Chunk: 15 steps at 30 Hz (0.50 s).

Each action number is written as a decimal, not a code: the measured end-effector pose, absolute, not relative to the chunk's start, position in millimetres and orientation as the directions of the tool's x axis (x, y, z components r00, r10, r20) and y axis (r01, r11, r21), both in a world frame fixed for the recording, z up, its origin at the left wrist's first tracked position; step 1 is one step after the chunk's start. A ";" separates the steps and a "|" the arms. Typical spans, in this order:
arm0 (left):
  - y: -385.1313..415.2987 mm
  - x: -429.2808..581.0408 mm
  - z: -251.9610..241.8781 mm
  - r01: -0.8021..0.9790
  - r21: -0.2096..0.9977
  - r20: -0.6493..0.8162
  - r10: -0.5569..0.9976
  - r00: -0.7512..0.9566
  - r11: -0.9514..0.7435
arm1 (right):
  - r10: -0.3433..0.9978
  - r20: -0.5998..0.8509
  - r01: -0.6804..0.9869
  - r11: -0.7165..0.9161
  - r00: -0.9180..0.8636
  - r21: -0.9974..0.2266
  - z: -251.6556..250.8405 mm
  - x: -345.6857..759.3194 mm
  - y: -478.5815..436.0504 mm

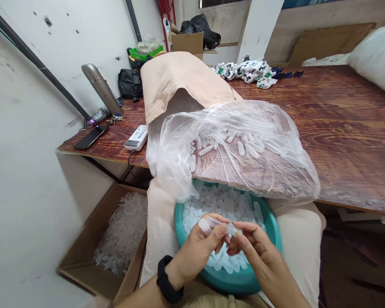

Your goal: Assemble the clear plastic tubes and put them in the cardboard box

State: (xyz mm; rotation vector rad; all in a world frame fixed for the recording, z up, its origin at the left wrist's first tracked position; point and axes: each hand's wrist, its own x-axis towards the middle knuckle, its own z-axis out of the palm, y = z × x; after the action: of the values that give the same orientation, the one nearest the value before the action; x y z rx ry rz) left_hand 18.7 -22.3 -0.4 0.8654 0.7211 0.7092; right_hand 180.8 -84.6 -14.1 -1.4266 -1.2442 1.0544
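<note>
My left hand [197, 248], with a black band on the wrist, is closed around small translucent plastic tubes [205, 226]; at least two show between thumb and fingers. Thumb and fingertips of my right hand [261, 250] pinch a clear plastic piece [232, 229], which meets the left fingertips. I cannot tell whether this piece is joined to a tube. Both hands are over a teal basin [276, 239] on my lap, filled with many similar whitish plastic pieces [223, 197]. The hands partly hide its contents.
An open clear plastic bag [285, 171] spills more tubes along the table edge, coming out of a beige sack [179, 72]. A cardboard box [83, 276] of clear pieces stands lower left. Phone [91, 137], power bank [136, 137] and steel flask [102, 89] occupy the table's left.
</note>
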 end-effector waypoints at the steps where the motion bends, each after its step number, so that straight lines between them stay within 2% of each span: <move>1: -22.8 19.1 -1.4 -0.257 0.843 -0.268 0.783 0.561 0.473 | 0.992 -0.004 0.224 -0.033 0.130 -0.974 -14.3 182.5 -84.4; 4: -23.8 21.5 -3.6 -0.299 0.804 -0.285 0.775 0.564 0.513 | 0.980 0.124 0.363 0.061 0.154 -0.930 -14.0 188.1 -83.4; 6: -24.4 23.1 -4.4 -0.329 0.779 -0.294 0.773 0.562 0.535 | 0.977 0.157 0.385 0.091 0.145 -0.919 -16.0 189.8 -83.9; 10: -25.2 23.6 -3.4 -0.325 0.783 -0.305 0.783 0.543 0.530 | 0.983 0.033 0.261 -0.015 0.179 -0.965 -27.6 187.6 -86.4; 12: -25.8 23.0 -2.1 -0.297 0.798 -0.325 0.788 0.523 0.525 | 0.980 0.029 0.263 -0.024 0.196 -0.965 -29.9 186.1 -85.3; 15: -27.4 23.1 -0.5 -0.282 0.769 -0.404 0.779 0.480 0.573 | 0.963 0.214 0.399 0.132 0.167 -0.907 -21.4 185.4 -80.8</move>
State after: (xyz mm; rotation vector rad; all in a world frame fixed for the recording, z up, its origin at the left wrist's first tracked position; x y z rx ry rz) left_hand 23.1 -27.4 -0.5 0.6891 0.8296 0.7131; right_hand 185.4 -80.8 -21.4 -1.4389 -1.4033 0.7088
